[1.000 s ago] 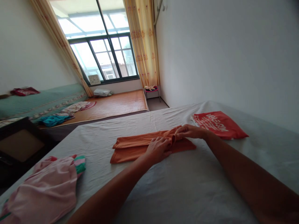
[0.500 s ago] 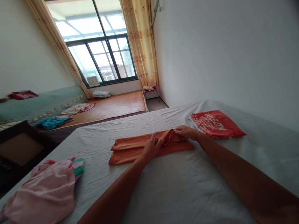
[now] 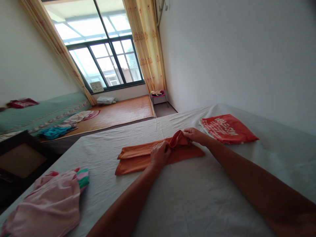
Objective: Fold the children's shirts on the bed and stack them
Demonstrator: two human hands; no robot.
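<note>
One orange garment (image 3: pixel 138 159), folded into a long band, lying on the white bedsheet (image 3: pixel 197 204) near the middle of the bed. Most of it lies flat; toward its right end the cloth is gathered into a raised ridge.

Two hands on it, both the person's own:
- Left hand (image 3: pixel 160 154): fingers curled closed on the cloth at the near left side of the ridge, knuckles up, forearm reaching in from the lower edge.
- Right hand (image 3: pixel 195 135): fingertips pinched tight on the far right end of the ridge, holding it lifted off the sheet.

One red garment (image 3: pixel 228 129) with white lettering, folded flat, on the sheet just beyond the right hand and apart from the orange piece.

One pink garment (image 3: pixel 49 202), loose and crumpled, with a green-and-red striped edge, at the near left corner of the bed, well apart from the hands.

Beyond the bed:
- A low wooden platform (image 3: pixel 123 112) under the window.
- A teal cloth (image 3: pixel 55 132) and a pale patterned cloth (image 3: pixel 80 116) at the platform's left side.
- A small stool (image 3: pixel 158 95) with a pink seat, in the corner.
- A dark table (image 3: pixel 19 158) at far left.
- A large dark-framed window (image 3: pixel 108 62).
- Yellow patterned curtains (image 3: pixel 146 49) drawn to both sides of the window.
- A small clock (image 3: pixel 96 87) on the sill.
</note>
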